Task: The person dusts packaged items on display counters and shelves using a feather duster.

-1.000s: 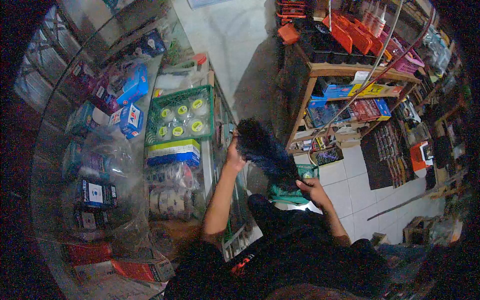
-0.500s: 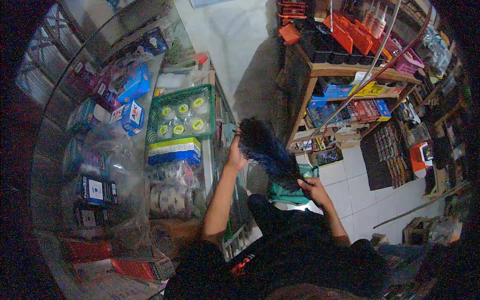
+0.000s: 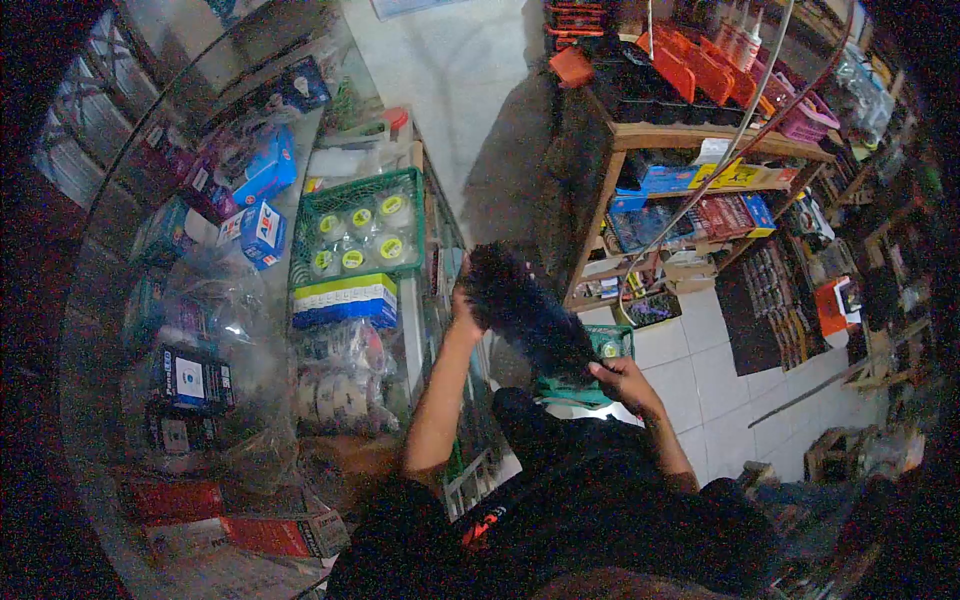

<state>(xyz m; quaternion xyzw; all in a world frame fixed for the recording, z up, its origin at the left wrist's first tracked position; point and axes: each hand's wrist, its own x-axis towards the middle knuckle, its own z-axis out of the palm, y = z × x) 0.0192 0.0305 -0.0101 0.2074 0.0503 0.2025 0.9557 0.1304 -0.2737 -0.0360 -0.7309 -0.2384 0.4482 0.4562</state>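
Black and bristly, the duster [image 3: 525, 310] slants mid-view, its four-o'clock end clamped in the right hand [image 3: 622, 383], forearm [image 3: 668, 445] toward eleven o'clock, its ten-o'clock end against the left hand [image 3: 466, 312], forearm [image 3: 440, 400] toward one o'clock, grip not discernible.

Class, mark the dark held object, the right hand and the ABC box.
Dark held object [image 3: 530, 307]: head view, its middle.
Right hand [image 3: 625, 383]: head view, its middle.
ABC box [image 3: 264, 234]: head view, lettered side.
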